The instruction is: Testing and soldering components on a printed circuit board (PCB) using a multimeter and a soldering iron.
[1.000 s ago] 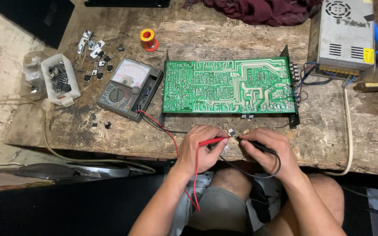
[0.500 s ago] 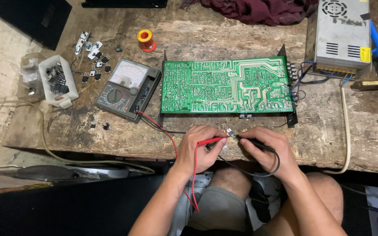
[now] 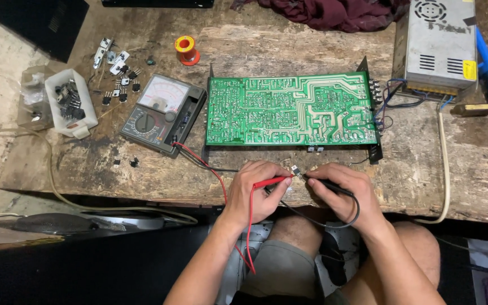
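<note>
At the lower centre of the frame, the left hand [image 3: 255,189] pinches a red test probe [image 3: 272,182] while the right hand [image 3: 340,192] grips a black test probe [image 3: 326,185], both tips meeting on a small component [image 3: 296,172] w/ metal legs at the edge of the worn wooden workbench [image 3: 114,164]. Leads run back to the analog multimeter [image 3: 162,116] at centre left, beside the green circuit board [image 3: 292,110]. Risks, as judged: tips sit v. close together, so a slip could bridge the legs & spoil the reading; the part looks loose at the bench edge & could flick off; the red lead dangling over the lap may snag & tug the meter.
</note>
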